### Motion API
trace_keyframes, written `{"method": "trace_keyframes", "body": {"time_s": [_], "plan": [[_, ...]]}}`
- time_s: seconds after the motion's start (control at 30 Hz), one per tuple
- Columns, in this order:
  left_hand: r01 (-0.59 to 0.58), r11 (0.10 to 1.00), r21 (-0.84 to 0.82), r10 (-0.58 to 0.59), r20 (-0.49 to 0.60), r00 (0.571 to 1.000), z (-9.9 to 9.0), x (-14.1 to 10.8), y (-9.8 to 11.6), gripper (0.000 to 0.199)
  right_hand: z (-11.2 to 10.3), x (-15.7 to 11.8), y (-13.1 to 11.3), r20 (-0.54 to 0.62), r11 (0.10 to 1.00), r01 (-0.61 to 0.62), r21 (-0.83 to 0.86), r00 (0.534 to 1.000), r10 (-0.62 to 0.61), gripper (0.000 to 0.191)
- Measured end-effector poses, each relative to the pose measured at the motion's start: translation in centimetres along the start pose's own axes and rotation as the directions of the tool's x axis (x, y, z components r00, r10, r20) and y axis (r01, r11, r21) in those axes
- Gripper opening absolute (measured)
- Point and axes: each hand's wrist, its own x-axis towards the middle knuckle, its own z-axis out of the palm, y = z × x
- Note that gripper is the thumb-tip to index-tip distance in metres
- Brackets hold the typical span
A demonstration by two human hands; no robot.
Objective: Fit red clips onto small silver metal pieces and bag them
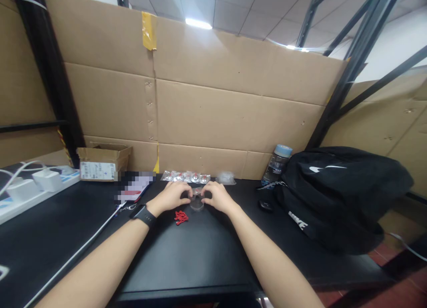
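My left hand and my right hand face each other near the back of the black table. Between them is a small round clear container with a bit of red at its top. Fingers of both hands curl round its two sides, thumbs toward the front. Just in front of my left hand lies a small pile of red cords. Behind the hands runs a row of clear packets with silver and red parts. More clear plastic lies right of that row.
A black backpack and a bottle stand on the right, near a small black object. On the left are an open cardboard box, a phone-like item, a white cable and a power strip. Cardboard walls the back.
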Motion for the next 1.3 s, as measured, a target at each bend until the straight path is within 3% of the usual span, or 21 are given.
{"method": "trace_keyframes", "body": {"time_s": [0.13,0.27,0.43,0.63,0.8,0.9,1.07,1.2,1.3], "plan": [[0.066,0.995,-0.08,-0.068,-0.026,0.997,-0.3,0.1,-0.4,0.013,0.0,0.1,-0.4,-0.052,0.999,-0.032,0.0,0.998,0.032,0.007],[0.094,0.902,-0.421,-0.109,-0.011,0.994,0.2,0.5,-1.2,0.021,-0.1,-0.1,-0.3,-0.066,0.97,-0.107,0.217,0.99,0.124,0.003],[0.215,0.766,-0.606,-0.299,-0.039,0.954,1.4,0.7,-1.4,0.034,0.9,0.0,-0.1,-0.069,0.879,-0.169,0.447,0.973,0.222,0.036],[0.353,0.831,-0.43,-0.426,-0.084,0.901,0.6,0.3,-0.5,0.036,1.3,0.5,-1.0,-0.178,0.923,-0.117,0.367,0.965,0.194,0.045],[0.485,0.829,-0.277,-0.522,-0.075,0.849,-0.4,0.2,0.0,0.026,1.1,0.3,-1.9,-0.092,0.955,-0.048,0.294,0.993,0.078,0.072],[0.529,0.826,-0.196,-0.545,-0.039,0.837,-0.4,0.3,0.4,0.016,1.4,0.4,-1.8,-0.086,0.963,-0.04,0.265,0.994,0.065,0.064],[0.447,0.891,-0.085,-0.451,-0.036,0.892,0.0,0.0,0.8,0.02,1.8,0.7,-1.7,-0.043,0.995,-0.05,0.085,0.998,0.053,0.019],[0.334,0.942,0.04,-0.33,-0.078,0.941,0.5,-0.2,0.4,0.038,1.7,0.5,-2.1,-0.042,0.999,-0.036,-0.02,0.998,0.035,0.019],[0.207,0.978,0.014,-0.205,-0.09,0.975,0.6,-0.2,0.4,0.05,1.8,0.5,-2.2,-0.034,0.996,-0.031,-0.078,0.999,0.029,0.025]]}}
